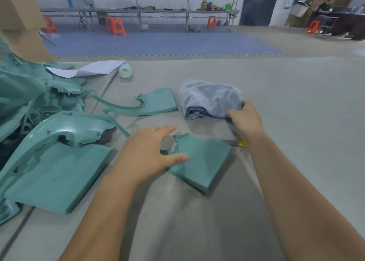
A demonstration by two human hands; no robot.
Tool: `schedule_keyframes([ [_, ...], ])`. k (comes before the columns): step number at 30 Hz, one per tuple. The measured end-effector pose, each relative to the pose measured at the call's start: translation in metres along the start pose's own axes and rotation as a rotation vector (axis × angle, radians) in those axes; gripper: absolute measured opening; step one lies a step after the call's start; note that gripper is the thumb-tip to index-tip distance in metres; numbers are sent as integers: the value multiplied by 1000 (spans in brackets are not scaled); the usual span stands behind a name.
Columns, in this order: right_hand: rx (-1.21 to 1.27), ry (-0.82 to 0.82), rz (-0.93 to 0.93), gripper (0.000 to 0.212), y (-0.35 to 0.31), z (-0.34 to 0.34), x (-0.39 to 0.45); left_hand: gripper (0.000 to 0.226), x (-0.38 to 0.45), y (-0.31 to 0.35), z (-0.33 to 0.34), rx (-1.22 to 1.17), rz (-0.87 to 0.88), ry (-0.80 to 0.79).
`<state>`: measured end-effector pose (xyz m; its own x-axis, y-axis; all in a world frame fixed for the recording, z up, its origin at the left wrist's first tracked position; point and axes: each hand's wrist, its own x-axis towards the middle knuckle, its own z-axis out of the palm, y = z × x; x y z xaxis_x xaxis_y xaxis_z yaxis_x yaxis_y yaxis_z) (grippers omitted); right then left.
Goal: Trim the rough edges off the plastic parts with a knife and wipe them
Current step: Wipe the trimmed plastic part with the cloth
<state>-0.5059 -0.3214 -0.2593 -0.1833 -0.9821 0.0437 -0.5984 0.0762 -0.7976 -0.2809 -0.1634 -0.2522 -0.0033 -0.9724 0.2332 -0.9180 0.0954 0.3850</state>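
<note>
A: Where is the plastic part (pixel 199 162)?
B: On the table (pixel 296 102), under the spread left hand (pixel 150 154) — fingers relaxed, holding nothing.
A: And the right hand (pixel 245 118)?
B: Gripping the folded cloth (pixel 209 98). The knife (pixel 237 142) lies under that forearm — a careless pull-back could catch the blade.

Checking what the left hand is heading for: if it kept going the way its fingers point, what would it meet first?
The left hand points right, so it would likely meet the near teal plastic part, which its thumb seems to touch already.
</note>
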Motion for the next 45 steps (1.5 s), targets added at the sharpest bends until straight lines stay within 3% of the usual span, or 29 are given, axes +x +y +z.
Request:
schedule_keyframes([
  [2,-144,16,9,25,2,4,6,90,-1,-4,0,319,-79,-98],
  [5,-201,122,-71,15,4,1,14,68,0,-3,4,447,-112,-118],
  [7,-83,208,-139,29,0,-7,19,57,3,-2,6,487,-103,-80],
  [10,322,260,-251,30,-21,-30,19,55,6,-2,6,415,-157,-77],
  [13,575,303,-382,20,-56,-57,6,39,8,-9,0,74,-283,-75],
  [17,875,351,-651,14,-98,-83,-36,28,12,-3,-12,-757,-477,220],
  [20,1000,88,-701,16,-107,-64,-79,24,20,5,-23,-1380,-466,312],
  [22,959,-154,-628,25,-103,-33,-106,25,26,9,-27,-1582,-438,298],
  [26,821,-441,-357,22,-68,26,-135,23,34,15,-28,-1512,-456,361],
  [29,1068,-615,-110,15,-55,39,-134,16,40,15,-18,-1289,-500,451],
  [31,1250,-707,136,23,-51,41,-125,11,42,16,-8,-1240,-516,507],
  [32,1225,-718,215,28,-49,41,-122,14,44,18,-3,-1234,-531,549],
  [37,850,-740,-107,19,-39,44,-126,27,52,29,9,-1146,-598,777],
  [45,793,-484,-235,16,-41,46,-122,15,47,54,24,-1196,-583,755],
])
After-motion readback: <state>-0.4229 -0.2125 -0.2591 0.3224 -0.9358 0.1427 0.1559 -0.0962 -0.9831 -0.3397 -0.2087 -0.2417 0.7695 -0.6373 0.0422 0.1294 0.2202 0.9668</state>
